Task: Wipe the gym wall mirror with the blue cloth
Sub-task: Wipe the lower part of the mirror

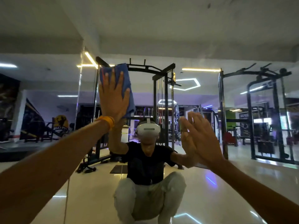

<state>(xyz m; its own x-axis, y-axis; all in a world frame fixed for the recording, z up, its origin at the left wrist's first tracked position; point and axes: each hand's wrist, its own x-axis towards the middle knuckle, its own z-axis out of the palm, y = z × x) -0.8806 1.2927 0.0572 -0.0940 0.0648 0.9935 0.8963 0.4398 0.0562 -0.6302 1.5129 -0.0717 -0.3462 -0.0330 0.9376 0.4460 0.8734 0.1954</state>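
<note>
- Gym wall mirror point(48, 101): fills the view ahead. Hard, glossy glass in tall panels, with a vertical seam point(80, 81) just left of the cloth. Risk: dragging the cloth over the seam could snag its edge, and a dry pass may only leave streaks.
- Reflection point(145, 160) of the person: low squat, both arms reaching up to the glass. Risk: weight seems to lean onto the panel, so a long upward stroke could tip balance or load the glass.
- Blue cloth point(129, 81): pressed against the mirror high and left of centre. Soft, towel-like and folded into a rough rectangle, with its lower corner hanging loose past the palm. Risk: only flat pressure keeps it up, so easing off would likely drop it, and the loose corner could bunch.
- Left hand point(113, 97): fingers straight and spread, palm flat on the cloth, pushing rather than gripping.
- Right hand point(200, 136): fingers straight, holding nothing, meeting its own reflection, so apparently braced on bare glass. Risk: fresh palm prints where it rests.
- Orange wristband point(107, 122): on the left wrist, appears clear of the glass.
</note>
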